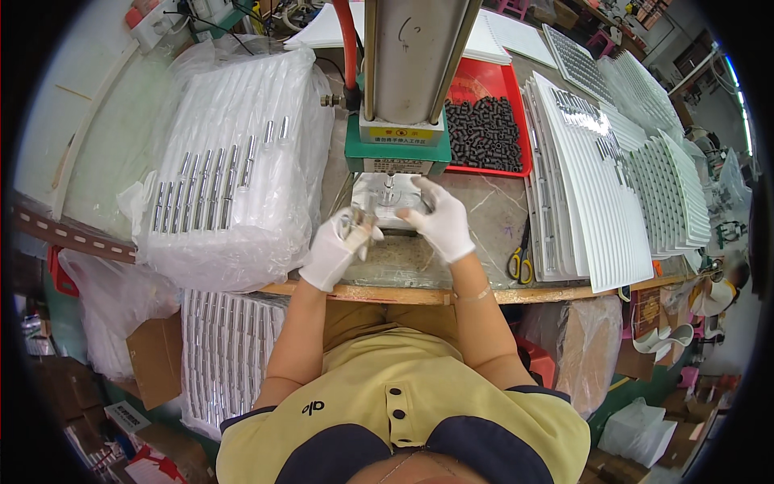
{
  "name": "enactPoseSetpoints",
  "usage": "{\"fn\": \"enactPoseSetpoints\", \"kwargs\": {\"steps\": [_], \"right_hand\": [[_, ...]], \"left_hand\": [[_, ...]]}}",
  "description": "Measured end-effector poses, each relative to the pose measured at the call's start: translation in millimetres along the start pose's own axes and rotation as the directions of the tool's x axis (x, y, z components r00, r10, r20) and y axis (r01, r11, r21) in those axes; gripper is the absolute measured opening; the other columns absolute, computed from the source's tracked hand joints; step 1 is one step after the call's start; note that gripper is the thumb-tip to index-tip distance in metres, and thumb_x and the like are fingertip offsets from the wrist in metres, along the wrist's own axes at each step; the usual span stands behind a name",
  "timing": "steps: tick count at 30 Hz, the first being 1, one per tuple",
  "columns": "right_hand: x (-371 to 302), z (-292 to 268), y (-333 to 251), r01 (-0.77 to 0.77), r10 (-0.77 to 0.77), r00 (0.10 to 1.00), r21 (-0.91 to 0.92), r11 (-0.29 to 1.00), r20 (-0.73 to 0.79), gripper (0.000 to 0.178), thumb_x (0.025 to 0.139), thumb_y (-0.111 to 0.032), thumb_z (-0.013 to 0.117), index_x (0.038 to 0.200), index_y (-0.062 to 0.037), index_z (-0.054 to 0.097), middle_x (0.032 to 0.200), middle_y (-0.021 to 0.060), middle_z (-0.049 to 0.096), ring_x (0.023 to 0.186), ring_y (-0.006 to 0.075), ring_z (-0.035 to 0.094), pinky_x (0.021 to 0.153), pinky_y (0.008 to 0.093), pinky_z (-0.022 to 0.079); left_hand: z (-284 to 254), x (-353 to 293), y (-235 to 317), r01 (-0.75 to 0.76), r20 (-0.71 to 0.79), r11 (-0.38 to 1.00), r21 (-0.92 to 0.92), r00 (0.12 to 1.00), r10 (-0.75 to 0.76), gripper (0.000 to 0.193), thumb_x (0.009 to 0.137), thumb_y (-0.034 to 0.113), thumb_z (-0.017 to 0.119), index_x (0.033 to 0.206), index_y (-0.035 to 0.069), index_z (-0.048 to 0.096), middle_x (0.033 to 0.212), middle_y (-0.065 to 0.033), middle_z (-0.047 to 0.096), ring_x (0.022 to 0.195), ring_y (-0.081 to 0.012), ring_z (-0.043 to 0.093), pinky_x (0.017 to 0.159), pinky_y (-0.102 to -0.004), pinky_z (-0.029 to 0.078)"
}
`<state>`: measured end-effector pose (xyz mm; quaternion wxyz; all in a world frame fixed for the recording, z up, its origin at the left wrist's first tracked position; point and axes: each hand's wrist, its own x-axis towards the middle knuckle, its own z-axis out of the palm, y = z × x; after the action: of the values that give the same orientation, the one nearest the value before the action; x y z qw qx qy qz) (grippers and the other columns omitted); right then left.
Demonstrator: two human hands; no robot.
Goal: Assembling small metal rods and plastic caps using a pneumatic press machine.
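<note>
Viewing the station remotely through the head camera, I record two white-gloved hands above the worktop (493, 222), one on each side of a small press. The left hand (332, 247) is turned inward, its fingers drawn narrow at a small shiny piece (364, 218). That piece sits at the left fingertips, on the near left side of the shiny fixture (389, 192) under the green press head (399, 151). Motion blur is heavy at this point, so I cannot tell whether the fingers actually grip it. The right hand (444, 227) stands wide, thumb and fingers spread apart, its fingertips near the right side of the fixture.

Above the press head I note an upright grey cylinder (407, 73), with a red hose (347, 40) to its left. Behind and to the right, a red bin (528, 153) contains a heap of short black fittings (484, 135). On the left, a thick white pack (278, 189) in clear plastic wrap carries parallel rows of chrome tubes (200, 194). On the right I find white ridged trays (609, 242), overlapping, with further shiny metal pieces on them. Scissors with yellow-and-black handles (526, 271) lie just beside those trays, near the worktop's front edge.
</note>
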<state>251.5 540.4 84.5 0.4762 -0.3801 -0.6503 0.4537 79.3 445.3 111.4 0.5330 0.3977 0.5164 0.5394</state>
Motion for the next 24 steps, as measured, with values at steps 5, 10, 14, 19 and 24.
{"fn": "enactPoseSetpoints", "kwargs": {"steps": [5,10,14,19,24], "right_hand": [[-18.4,-19.0,-67.8,-0.431,0.325,0.87,0.252,0.867,0.372,0.034,0.081,-0.016,0.07,0.11,0.0,0.062,0.079,-0.0025,0.061,0.065,0.0022,0.046,0.058,0.0181,0.039],[-25.9,-16.4,-59.8,-0.312,0.284,0.939,0.137,0.94,0.192,0.023,0.083,-0.017,0.071,0.096,0.0002,0.064,0.081,-0.0012,0.063,0.066,0.0018,0.048,0.059,0.0183,0.04],[-32.4,-14.0,-59.8,-0.248,0.231,0.966,0.154,0.956,0.119,0.018,0.085,-0.012,0.065,0.098,0.0016,0.063,0.077,-0.001,0.061,0.068,0.0035,0.049,0.059,0.0192,0.04],[-22.1,-25.6,-66.1,-0.298,0.507,0.861,0.846,0.443,0.038,0.038,0.096,-0.04,0.047,0.097,-0.004,0.057,0.088,0.0047,0.058,0.058,0.0091,0.049,0.045,0.022,0.04],[-23.7,-12.5,-54.6,-0.326,0.544,0.837,0.856,0.401,0.063,0.051,0.094,-0.054,0.038,0.086,-0.0065,0.056,0.062,0.0002,0.046,0.045,0.009,0.036,0.036,0.0253,0.028]], "left_hand": [[28.3,-13.0,5.1,-0.073,0.075,0.981,0.18,0.995,0.06,0.02,0.079,0.012,0.07,0.09,0.0,0.059,0.075,-0.0007,0.058,0.061,-0.0052,0.045,0.054,-0.0219,0.039],[41.9,-11.4,-5.9,-0.131,-0.039,0.94,0.315,0.988,0.151,0.023,0.074,0.012,0.074,0.086,0.002,0.057,0.074,0.0007,0.055,0.065,-0.0055,0.045,0.057,-0.0226,0.04],[45.8,-15.6,-6.3,-0.208,-0.066,0.919,0.334,0.968,0.243,0.022,0.075,0.01,0.072,0.088,0.002,0.057,0.075,-0.0015,0.058,0.065,-0.0064,0.049,0.056,-0.0218,0.04],[39.9,-16.5,-6.4,0.133,0.142,0.962,-0.237,0.985,-0.101,0.02,0.079,0.014,0.068,0.089,0.002,0.057,0.076,-0.0052,0.061,0.061,-0.0086,0.055,0.051,-0.0202,0.041],[58.7,-10.6,-14.6,0.317,0.303,0.945,-0.081,0.911,-0.279,0.023,0.081,0.023,0.067,0.087,0.004,0.057,0.07,-0.0035,0.059,0.053,-0.0067,0.051,0.044,-0.0186,0.035]]}}
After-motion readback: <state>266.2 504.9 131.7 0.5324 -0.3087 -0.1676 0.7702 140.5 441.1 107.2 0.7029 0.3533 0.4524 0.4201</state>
